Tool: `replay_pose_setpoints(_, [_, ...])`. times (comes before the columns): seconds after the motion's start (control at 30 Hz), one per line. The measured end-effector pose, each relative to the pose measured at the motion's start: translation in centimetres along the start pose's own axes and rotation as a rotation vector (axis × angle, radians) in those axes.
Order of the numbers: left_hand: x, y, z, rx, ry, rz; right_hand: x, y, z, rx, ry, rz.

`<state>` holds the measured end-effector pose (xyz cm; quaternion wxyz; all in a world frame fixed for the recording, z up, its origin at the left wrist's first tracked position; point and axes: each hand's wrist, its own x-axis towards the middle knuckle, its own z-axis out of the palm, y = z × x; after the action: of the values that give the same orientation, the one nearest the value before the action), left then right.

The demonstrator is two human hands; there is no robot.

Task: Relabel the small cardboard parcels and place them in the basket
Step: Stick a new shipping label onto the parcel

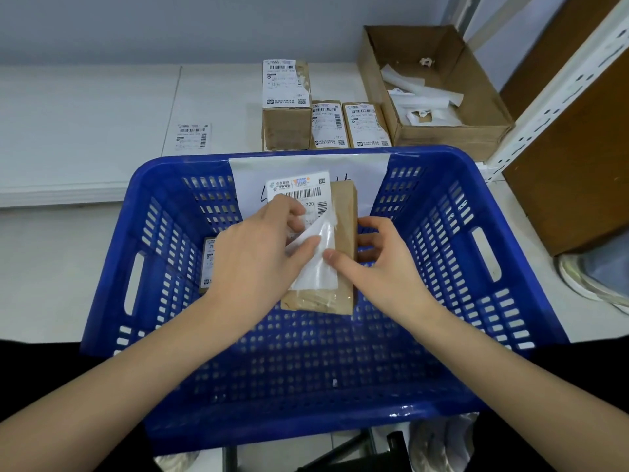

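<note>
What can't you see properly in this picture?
Head view:
- Parcel inside the basket, at its left wall: mostly hidden by the left hand.
- Handwriting on the white sheet on the basket's far wall: covered by the held parcel and label.
- Loose label print: too small.

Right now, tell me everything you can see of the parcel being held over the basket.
The small cardboard parcel is a brown, slim box, held lengthwise above the blue basket. A white shipping label with barcodes is partly on it, its backing curled up at the near end. The left hand pinches the label; the right hand grips the box's right side. Clear tape shows at its near end.
</note>
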<state>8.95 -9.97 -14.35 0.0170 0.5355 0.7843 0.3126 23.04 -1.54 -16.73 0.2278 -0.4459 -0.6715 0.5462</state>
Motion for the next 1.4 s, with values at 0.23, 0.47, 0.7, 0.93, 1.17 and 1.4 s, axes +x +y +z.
replay_pose_setpoints(0.23, [0.3, 0.0, -1.0, -0.029, -0.072, -0.097, 0.1, -0.1, -0.1, 0.026, 0.000, 0.020])
replay_pose_setpoints(0.47, [1.0, -0.4, -1.8, -0.114, -0.101, -0.224, 0.1, -0.3, -0.5, 0.094, -0.015, 0.057])
replay_pose_setpoints(0.7, [1.2, -1.0, -1.2, -0.388, -0.153, -0.357, 0.3, -0.3, -0.6, 0.155, -0.026, 0.075])
replay_pose_setpoints(0.93, [0.6, -0.8, -0.4, -0.496, -0.156, -0.341, 0.3, -0.2, -0.5, 0.152, -0.043, 0.075])
replay_pose_setpoints(1.17, [0.2, -0.3, -0.3, -0.476, -0.165, -0.300, 0.7, -0.2, -0.5, 0.102, -0.016, 0.095])
replay_pose_setpoints(1.4, [0.8, -1.0, -0.5, -0.345, -0.204, -0.266, 1.2, -0.1, -1.0, 0.091, -0.010, 0.106])
